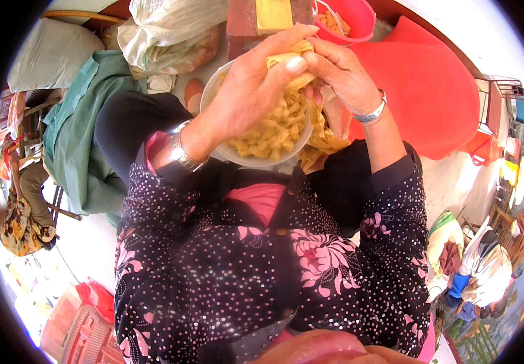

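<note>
Between my two hands is a folded piece of yellow paper (292, 59), held above a white bowl (261, 162). My left hand (247, 91) has its thumb pressed on the paper, with the fingers stretched along its far side. My right hand (346, 77) pinches the other end between thumb and fingers. The bowl sits at my lap, filled with many small folded yellow paper pieces (274, 130). Loose yellow sheets (323, 138) lie against the bowl's right side. Part of the held paper is hidden by my fingers.
Ahead stands a reddish-brown stool (236, 27) with a yellow paper stack (273, 15) on it. Right of it is a pink-red basin (364, 18) holding pale pieces. A large red cloth (420, 91) spreads rightward. White sacks (174, 27) and a green cloth (86, 145) lie left.
</note>
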A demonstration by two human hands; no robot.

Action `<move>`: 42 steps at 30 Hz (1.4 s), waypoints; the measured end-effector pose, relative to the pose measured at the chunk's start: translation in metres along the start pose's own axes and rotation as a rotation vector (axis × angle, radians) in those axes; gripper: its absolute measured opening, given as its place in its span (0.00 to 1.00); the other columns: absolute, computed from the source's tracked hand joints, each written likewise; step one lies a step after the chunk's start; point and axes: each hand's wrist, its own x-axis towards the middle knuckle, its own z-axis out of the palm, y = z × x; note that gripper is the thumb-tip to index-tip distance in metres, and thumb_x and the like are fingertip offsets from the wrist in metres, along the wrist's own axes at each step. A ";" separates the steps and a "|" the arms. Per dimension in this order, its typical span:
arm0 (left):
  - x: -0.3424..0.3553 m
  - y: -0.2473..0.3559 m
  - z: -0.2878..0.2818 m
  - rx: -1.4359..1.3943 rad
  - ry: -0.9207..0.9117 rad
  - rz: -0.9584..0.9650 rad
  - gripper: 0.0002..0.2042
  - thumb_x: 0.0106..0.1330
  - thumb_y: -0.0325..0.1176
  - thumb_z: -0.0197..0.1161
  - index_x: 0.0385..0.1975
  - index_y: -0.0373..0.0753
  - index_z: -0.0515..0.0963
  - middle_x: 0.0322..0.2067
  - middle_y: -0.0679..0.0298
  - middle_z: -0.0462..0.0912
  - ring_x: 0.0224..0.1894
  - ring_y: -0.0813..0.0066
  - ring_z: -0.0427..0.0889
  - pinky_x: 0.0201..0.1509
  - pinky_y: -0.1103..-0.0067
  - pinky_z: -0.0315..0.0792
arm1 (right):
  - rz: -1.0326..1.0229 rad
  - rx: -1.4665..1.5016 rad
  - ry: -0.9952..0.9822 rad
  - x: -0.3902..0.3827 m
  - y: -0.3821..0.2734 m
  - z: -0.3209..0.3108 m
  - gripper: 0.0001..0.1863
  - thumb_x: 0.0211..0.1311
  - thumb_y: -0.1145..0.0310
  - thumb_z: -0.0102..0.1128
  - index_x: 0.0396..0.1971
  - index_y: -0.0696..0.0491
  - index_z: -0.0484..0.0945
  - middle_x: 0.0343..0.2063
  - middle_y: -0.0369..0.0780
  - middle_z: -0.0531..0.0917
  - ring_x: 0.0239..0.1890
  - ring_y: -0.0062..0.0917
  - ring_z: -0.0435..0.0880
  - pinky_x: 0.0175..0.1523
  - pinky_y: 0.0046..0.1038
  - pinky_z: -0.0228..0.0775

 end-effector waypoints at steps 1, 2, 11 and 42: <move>-0.001 0.001 0.000 -0.009 0.020 -0.011 0.24 0.71 0.48 0.46 0.59 0.39 0.66 0.44 0.64 0.76 0.45 0.79 0.74 0.53 0.81 0.66 | -0.002 0.009 0.014 0.001 -0.001 0.003 0.17 0.64 0.58 0.55 0.45 0.53 0.73 0.25 0.31 0.78 0.23 0.12 0.76 0.23 0.12 0.65; -0.001 0.003 0.000 -0.017 0.041 -0.021 0.23 0.71 0.49 0.45 0.57 0.38 0.68 0.43 0.64 0.76 0.44 0.79 0.74 0.52 0.81 0.67 | -0.005 0.018 0.027 0.001 -0.002 0.004 0.16 0.63 0.58 0.57 0.45 0.53 0.72 0.25 0.31 0.78 0.23 0.12 0.76 0.23 0.12 0.65; -0.001 0.013 -0.004 -0.524 -0.098 -0.253 0.31 0.70 0.56 0.37 0.52 0.31 0.68 0.41 0.54 0.77 0.39 0.61 0.81 0.40 0.72 0.77 | -0.215 -0.087 0.149 -0.007 0.004 0.001 0.17 0.61 0.57 0.59 0.39 0.55 0.70 0.22 0.30 0.74 0.25 0.10 0.70 0.30 0.12 0.61; -0.003 -0.003 -0.042 -0.357 0.114 -0.154 0.15 0.68 0.34 0.53 0.44 0.27 0.74 0.32 0.63 0.75 0.20 0.86 0.62 0.32 0.82 0.70 | 0.184 -0.225 -0.124 -0.005 0.010 0.003 0.14 0.63 0.62 0.55 0.43 0.56 0.74 0.26 0.32 0.78 0.26 0.11 0.78 0.21 0.13 0.68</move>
